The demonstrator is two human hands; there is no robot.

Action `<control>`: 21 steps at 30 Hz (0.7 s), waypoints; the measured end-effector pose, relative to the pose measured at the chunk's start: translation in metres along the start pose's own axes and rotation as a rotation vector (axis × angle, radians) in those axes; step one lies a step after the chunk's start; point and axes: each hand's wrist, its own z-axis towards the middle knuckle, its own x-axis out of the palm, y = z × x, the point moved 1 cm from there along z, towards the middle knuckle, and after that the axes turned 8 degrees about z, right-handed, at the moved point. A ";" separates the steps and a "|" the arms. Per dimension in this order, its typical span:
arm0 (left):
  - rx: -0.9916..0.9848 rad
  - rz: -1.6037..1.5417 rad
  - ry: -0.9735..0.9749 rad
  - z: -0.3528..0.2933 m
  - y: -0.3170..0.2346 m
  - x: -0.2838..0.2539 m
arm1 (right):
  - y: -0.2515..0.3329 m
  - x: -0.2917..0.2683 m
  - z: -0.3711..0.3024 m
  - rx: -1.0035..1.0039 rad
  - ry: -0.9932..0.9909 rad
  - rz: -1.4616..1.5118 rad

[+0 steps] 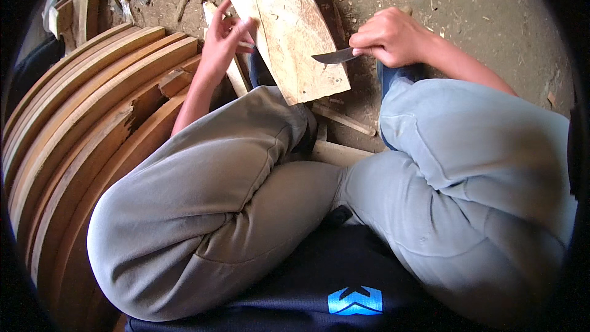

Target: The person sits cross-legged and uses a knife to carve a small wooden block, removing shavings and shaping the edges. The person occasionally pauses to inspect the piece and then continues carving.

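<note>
My right hand (393, 37) is closed around the handle of a knife (334, 56). Its dark, pointed blade reaches left over the lower right part of a pale wooden board (289, 21); whether it touches the wood I cannot tell. The board slants between my lower legs, its near end close to my left knee. Beside the board's left edge is my left hand (226, 40), fingers apart and thumb toward the wood. I cannot tell if the thumb touches the edge.
On my left, several curved wooden pieces (92, 110) stand stacked side by side, one with a broken, splintered part. A thin wooden stick (344, 119) lies below the board. Wood chips are scattered over the dirt floor (479, 18). My bent legs (246, 166) flank the work area.
</note>
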 end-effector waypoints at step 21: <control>-0.054 0.129 0.077 0.000 -0.055 0.013 | 0.007 0.017 -0.004 -0.221 0.264 0.099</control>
